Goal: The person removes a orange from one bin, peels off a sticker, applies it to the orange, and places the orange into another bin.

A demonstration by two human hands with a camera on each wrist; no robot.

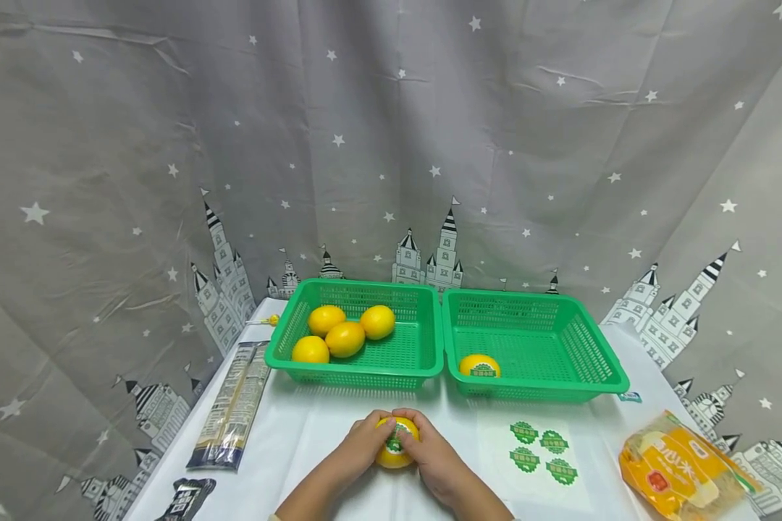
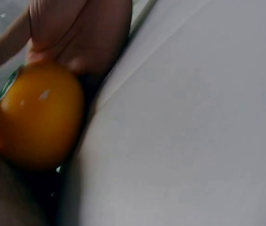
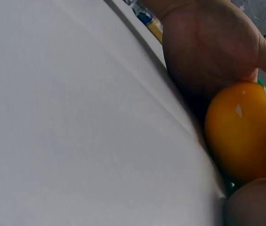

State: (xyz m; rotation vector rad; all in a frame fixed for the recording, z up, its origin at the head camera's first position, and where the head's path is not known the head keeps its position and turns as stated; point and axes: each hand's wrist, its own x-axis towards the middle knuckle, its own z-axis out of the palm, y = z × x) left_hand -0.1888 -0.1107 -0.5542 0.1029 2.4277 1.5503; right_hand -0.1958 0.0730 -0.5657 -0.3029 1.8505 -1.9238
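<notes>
Head view: left hand [image 1: 360, 443] and right hand [image 1: 434, 450] clamp their fingers on a stickered lemon [image 1: 396, 442] resting on the near tabletop [image 1: 313, 434].

Sticker print on the lemon [image 1: 396, 443] too small to read; yellow packet [image 1: 687, 475] cut off at bottom edge.

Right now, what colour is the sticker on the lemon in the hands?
Green with a white centre, on the yellow lemon; the sticker shows best in the head view.
</notes>
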